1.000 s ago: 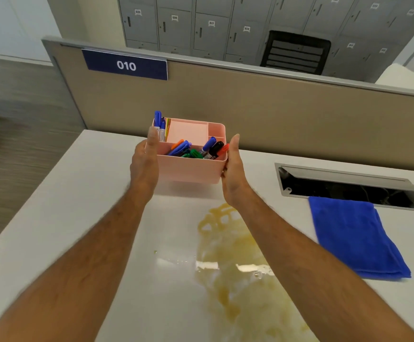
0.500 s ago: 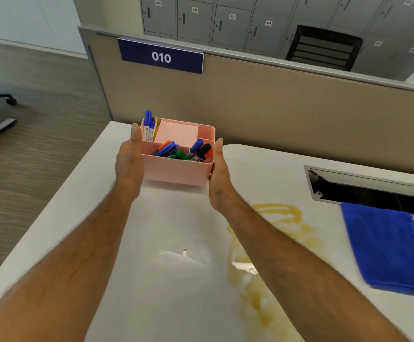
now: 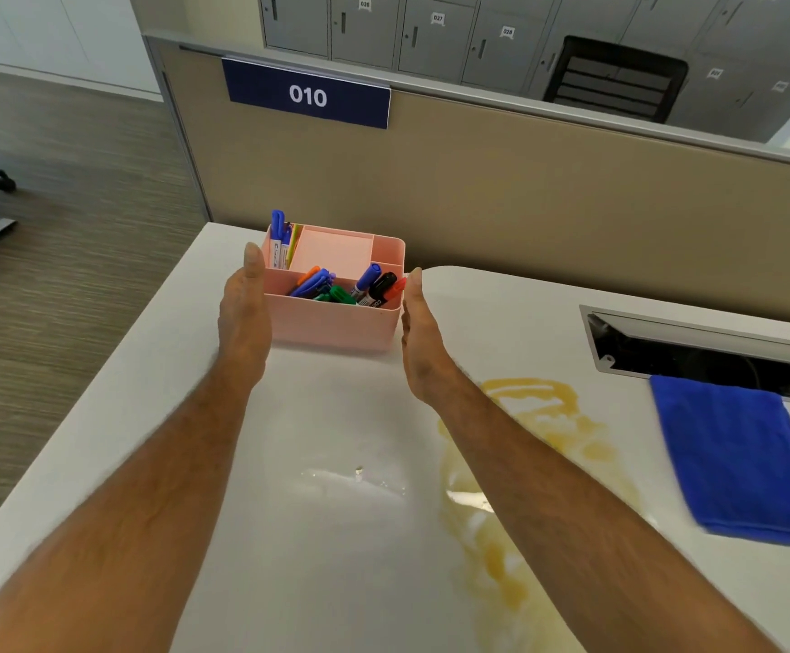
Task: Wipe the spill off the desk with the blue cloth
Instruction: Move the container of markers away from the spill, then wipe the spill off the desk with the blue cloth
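Note:
The blue cloth [image 3: 742,459] lies folded on the white desk [image 3: 336,534] at the right, touched by neither hand. A yellow-brown spill [image 3: 539,417] spreads across the desk's middle, partly hidden under my right forearm. A pink organizer box [image 3: 336,322] full of markers and a notepad rests on the desk near its far left corner. My left hand [image 3: 242,313] and my right hand [image 3: 421,337] stand flat on either side of the box, palms facing it, fingers straight, at most brushing its walls.
A beige partition [image 3: 525,195] with a "010" sign runs along the desk's far edge. An open cable slot [image 3: 694,341] is set into the desk just behind the cloth. A small wet glint [image 3: 360,473] lies left of the spill. The floor drops off at the left.
The pink box was carried left and away from the spill and now rests on the desk. Both hands have loosened from its sides.

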Motion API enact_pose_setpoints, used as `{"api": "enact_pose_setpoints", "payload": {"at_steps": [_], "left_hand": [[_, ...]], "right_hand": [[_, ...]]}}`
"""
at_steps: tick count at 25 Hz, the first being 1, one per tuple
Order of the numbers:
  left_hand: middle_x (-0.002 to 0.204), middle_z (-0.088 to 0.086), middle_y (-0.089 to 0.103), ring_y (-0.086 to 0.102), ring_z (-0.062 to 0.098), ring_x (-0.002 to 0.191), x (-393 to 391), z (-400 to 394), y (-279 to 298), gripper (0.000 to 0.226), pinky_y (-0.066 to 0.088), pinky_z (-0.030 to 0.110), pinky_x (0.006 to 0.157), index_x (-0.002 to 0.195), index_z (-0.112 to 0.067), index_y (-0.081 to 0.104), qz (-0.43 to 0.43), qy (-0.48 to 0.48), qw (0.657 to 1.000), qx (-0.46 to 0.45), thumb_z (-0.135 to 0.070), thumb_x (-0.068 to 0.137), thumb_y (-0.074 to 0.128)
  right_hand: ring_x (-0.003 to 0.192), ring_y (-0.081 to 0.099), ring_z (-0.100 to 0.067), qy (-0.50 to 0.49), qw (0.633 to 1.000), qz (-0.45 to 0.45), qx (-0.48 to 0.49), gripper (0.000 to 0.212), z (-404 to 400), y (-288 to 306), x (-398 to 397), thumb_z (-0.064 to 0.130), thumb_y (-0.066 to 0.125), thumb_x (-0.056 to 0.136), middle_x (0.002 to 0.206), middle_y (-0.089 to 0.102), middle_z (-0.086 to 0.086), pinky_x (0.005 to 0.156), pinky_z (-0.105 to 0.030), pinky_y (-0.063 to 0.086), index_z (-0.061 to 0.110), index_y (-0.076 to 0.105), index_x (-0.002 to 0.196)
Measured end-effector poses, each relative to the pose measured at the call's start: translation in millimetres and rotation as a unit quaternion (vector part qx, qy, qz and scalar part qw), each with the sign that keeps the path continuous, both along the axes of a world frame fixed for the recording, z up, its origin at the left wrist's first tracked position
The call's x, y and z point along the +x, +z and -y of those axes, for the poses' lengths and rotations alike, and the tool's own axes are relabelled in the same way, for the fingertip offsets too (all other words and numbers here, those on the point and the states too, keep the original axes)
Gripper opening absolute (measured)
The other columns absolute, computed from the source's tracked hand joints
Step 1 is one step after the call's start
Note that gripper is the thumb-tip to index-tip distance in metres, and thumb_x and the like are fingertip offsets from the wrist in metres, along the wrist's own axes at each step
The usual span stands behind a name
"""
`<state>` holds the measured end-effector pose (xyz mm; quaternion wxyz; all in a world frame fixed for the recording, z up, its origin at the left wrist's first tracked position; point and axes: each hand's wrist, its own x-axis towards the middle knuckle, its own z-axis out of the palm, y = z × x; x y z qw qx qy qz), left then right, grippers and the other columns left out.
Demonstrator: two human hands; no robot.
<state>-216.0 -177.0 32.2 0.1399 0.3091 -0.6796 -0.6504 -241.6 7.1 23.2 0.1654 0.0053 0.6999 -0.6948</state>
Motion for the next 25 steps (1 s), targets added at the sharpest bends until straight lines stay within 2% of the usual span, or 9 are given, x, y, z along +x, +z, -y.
{"api": "enact_pose_setpoints", "payload": {"at_steps": [2, 4, 6, 9, 11, 14, 18, 22, 25], "left_hand": [[0.136, 0.002, 0.059, 0.060, 0.016, 0.111, 5.6, -0.1, -2.3, 0.119, 0.047, 0.028, 0.081, 0.148, -0.026, 0.044, 0.012, -0.018, 1.000, -0.019, -0.098, 0.057, 0.019], [0.141, 0.005, 0.057, 0.058, 0.023, 0.121, 15.8, 0.0, -5.7, 0.127, 0.050, 0.035, 0.092, 0.152, -0.023, 0.037, 0.027, -0.045, 0.997, -0.053, -0.103, 0.054, 0.020], [0.142, 0.008, 0.057, 0.057, 0.026, 0.124, 29.9, -4.0, -8.9, 0.130, 0.051, 0.040, 0.098, 0.152, -0.021, 0.034, 0.032, -0.076, 0.993, -0.090, -0.104, 0.053, 0.022], [0.148, 0.007, 0.052, 0.053, 0.027, 0.131, 53.4, -19.8, -15.2, 0.107, 0.045, 0.038, 0.098, 0.153, -0.022, 0.032, 0.018, -0.116, 0.982, -0.148, -0.090, 0.070, 0.037], [0.157, 0.010, 0.042, 0.042, 0.031, 0.142, 69.3, -30.9, -21.6, 0.102, 0.038, 0.048, 0.112, 0.155, -0.018, 0.028, 0.042, -0.163, 0.950, -0.264, -0.081, 0.077, 0.045], [0.167, 0.011, 0.022, 0.020, 0.030, 0.154, 92.6, -38.5, -32.9, 0.117, 0.015, 0.058, 0.123, 0.159, -0.011, 0.018, 0.105, -0.260, 0.845, -0.456, -0.090, 0.074, 0.038], [0.171, 0.004, 0.000, -0.003, 0.022, 0.157, 125.2, -50.7, -54.6, 0.138, 0.000, 0.054, 0.125, 0.161, -0.018, 0.005, 0.149, -0.348, 0.740, -0.555, -0.106, 0.056, 0.009], [0.171, 0.002, -0.006, -0.009, 0.019, 0.157, 151.4, -75.1, -69.7, 0.139, -0.004, 0.053, 0.125, 0.161, -0.020, 0.002, 0.171, -0.342, 0.728, -0.569, -0.107, 0.054, 0.005], [0.171, 0.002, -0.008, -0.010, 0.019, 0.156, 158.9, -99.8, -75.6, 0.138, -0.005, 0.053, 0.124, 0.161, -0.021, 0.000, 0.175, -0.332, 0.735, -0.565, -0.106, 0.053, 0.003]], "right_hand": [[0.109, 0.048, 0.022, -0.014, 1.000, 0.005, 0.014, 0.077, -12.2, 0.1, 1.9, 0.078, 0.021, 0.091, 0.140, 0.045, 0.022, 0.093, -0.008, 0.032, 0.035, 0.027, 0.155], [0.138, 0.031, 0.004, -0.037, 0.999, 0.014, 0.021, 0.084, -30.9, 2.4, 6.8, 0.080, 0.025, 0.089, 0.161, 0.026, 0.015, 0.103, -0.021, 0.016, 0.034, 0.016, 0.158], [0.146, 0.020, -0.003, -0.054, 0.998, 0.012, 0.019, 0.094, -55.2, 8.3, 14.2, 0.085, 0.029, 0.080, 0.164, 0.020, 0.015, 0.105, -0.026, 0.014, 0.034, 0.017, 0.158], [0.148, 0.020, -0.005, -0.091, 0.995, -0.003, 0.043, 0.102, -96.5, 17.2, 26.5, 0.088, 0.032, 0.073, 0.164, 0.022, 0.014, 0.111, -0.030, 0.015, 0.032, 0.020, 0.157], [0.149, 0.024, -0.011, -0.120, 0.988, -0.029, 0.087, 0.095, -129.3, 20.6, 34.8, 0.083, 0.033, 0.081, 0.163, 0.026, 0.009, 0.119, -0.035, 0.017, 0.027, 0.024, 0.158], [0.147, 0.032, -0.019, -0.151, 0.966, -0.071, 0.195, 0.079, -181.0, 20.6, 47.9, 0.070, 0.038, 0.094, 0.162, 0.032, 0.003, 0.115, -0.033, 0.024, 0.023, 0.028, 0.156], [0.147, 0.032, -0.029, -0.168, 0.900, -0.107, 0.386, 0.075, -268.7, 10.2, 70.8, 0.053, 0.050, 0.099, 0.161, 0.034, -0.009, 0.117, -0.044, 0.031, 0.013, 0.025, 0.157], [0.147, 0.030, -0.032, -0.128, 0.823, -0.067, 0.549, 0.069, -338.2, -5.2, 87.0, 0.040, 0.051, 0.102, 0.160, 0.034, -0.014, 0.116, -0.046, 0.033, 0.008, 0.024, 0.156], [0.131, 0.046, -0.035, -0.075, 0.749, -0.066, 0.655, 0.057, -355.7, -19.0, 90.2, 0.041, 0.049, 0.102, 0.143, 0.052, -0.015, 0.102, -0.048, 0.043, 0.009, 0.036, 0.147]]}}
